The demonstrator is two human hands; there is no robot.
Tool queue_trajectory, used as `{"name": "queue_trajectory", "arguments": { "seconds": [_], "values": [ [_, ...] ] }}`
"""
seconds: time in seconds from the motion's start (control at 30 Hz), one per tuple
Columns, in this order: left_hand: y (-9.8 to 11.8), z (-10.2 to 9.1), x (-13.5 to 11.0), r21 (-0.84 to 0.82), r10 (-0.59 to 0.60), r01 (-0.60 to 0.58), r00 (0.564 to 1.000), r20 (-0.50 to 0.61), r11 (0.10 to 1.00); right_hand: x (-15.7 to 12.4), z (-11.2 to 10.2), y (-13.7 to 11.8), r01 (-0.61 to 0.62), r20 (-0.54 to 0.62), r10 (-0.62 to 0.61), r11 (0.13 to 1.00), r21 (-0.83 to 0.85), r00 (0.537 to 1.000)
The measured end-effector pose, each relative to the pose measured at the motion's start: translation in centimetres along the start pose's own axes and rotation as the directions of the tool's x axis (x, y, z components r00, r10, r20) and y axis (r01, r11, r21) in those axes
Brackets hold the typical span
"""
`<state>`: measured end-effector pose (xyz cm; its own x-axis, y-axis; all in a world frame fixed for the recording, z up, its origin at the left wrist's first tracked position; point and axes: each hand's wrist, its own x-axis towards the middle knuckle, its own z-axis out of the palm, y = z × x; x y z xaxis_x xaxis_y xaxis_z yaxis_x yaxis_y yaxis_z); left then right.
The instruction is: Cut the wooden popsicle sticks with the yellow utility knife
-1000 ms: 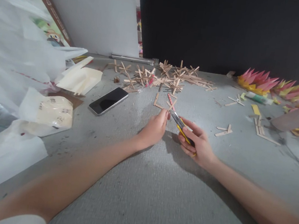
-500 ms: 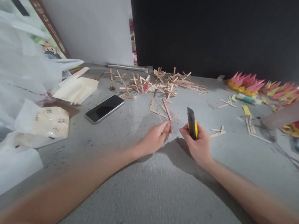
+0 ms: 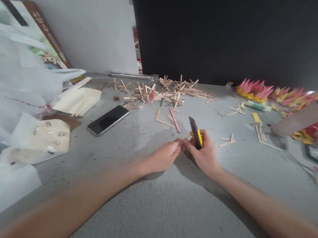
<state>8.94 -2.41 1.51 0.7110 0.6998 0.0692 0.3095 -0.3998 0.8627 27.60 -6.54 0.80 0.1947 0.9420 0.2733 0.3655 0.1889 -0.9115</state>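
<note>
My right hand (image 3: pixel 206 154) is closed around a yellow-and-black utility knife (image 3: pixel 196 133), its dark blade end pointing up and away. Closed beside it, my left hand (image 3: pixel 167 155) pinches a thin wooden stick (image 3: pixel 188 136), mostly hidden by fingers. The fingertips of both hands meet or nearly meet at the stick. Just beyond them lies a red-and-white striped stick (image 3: pixel 174 120). Two flat wooden sticks (image 3: pixel 165 123) form an L shape on the grey table, left of the striped one. Several short wooden pieces (image 3: pixel 227 140) lie right of my right hand.
A heap of wooden sticks (image 3: pixel 180 90) spreads along the back. A phone (image 3: pixel 108 120) lies at left, near a cream paper container (image 3: pixel 77 101) and a white plastic bag (image 3: pixel 16 74). Pink-and-yellow paper flowers (image 3: pixel 253 91), a glue tube (image 3: pixel 257 106) and a tumbler (image 3: pixel 298 117) occupy the right.
My right hand has moved left with the utility knife, closing the gap to my left hand. The knife leans more to the left. The camera view has shifted slightly.
</note>
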Motion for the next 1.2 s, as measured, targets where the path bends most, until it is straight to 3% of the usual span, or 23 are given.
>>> {"name": "queue_trajectory", "arguments": {
  "seconds": [0.17, 0.33, 0.57, 0.73, 0.93, 1.07, 1.2],
  "values": [
    [-0.3, 0.0, 0.0, -0.069, -0.019, 0.021, 1.0, 0.02, 0.997, 0.4, -0.1, 0.8, -0.024, -0.033, 0.027, 0.997, 0.074, 0.999],
    [-0.6, 0.0, 0.2, -0.143, -0.006, 0.01, 1.0, 0.029, 0.99, 0.3, -0.5, 1.5, -0.097, 0.123, 0.069, 0.966, 0.239, 0.99],
    [-1.0, -0.4, 0.2, -0.223, -0.029, 0.052, 0.994, 0.106, 0.973, 0.1, -0.8, 0.7, -0.127, 0.202, 0.076, 0.959, 0.254, 0.976],
    [-0.4, -0.5, 0.2, -0.217, -0.007, 0.031, 0.994, 0.108, 0.976, 0.5, -0.7, 0.3, -0.13, 0.111, 0.109, 0.968, 0.213, 0.988],
    [0.0, -0.3, -0.3, -0.048, 0.012, -0.012, 1.0, 0.005, 0.999, 0.0, -0.7, 0.9, -0.048, 0.067, 0.037, 0.982, 0.181, 0.997],
    [-1.0, -0.6, -0.2, -0.162, -0.016, -0.012, 0.985, -0.169, 0.987, -1.1, -0.6, 1.7, 0.023, 0.17, -0.072, 0.961, 0.275, 0.983],
    [-2.2, -1.5, 0.3, -0.268, -0.051, -0.033, 0.952, -0.301, 0.963, -1.7, -0.7, 1.5, 0.067, 0.267, -0.103, 0.988, 0.14, 0.958]
  ]
}}
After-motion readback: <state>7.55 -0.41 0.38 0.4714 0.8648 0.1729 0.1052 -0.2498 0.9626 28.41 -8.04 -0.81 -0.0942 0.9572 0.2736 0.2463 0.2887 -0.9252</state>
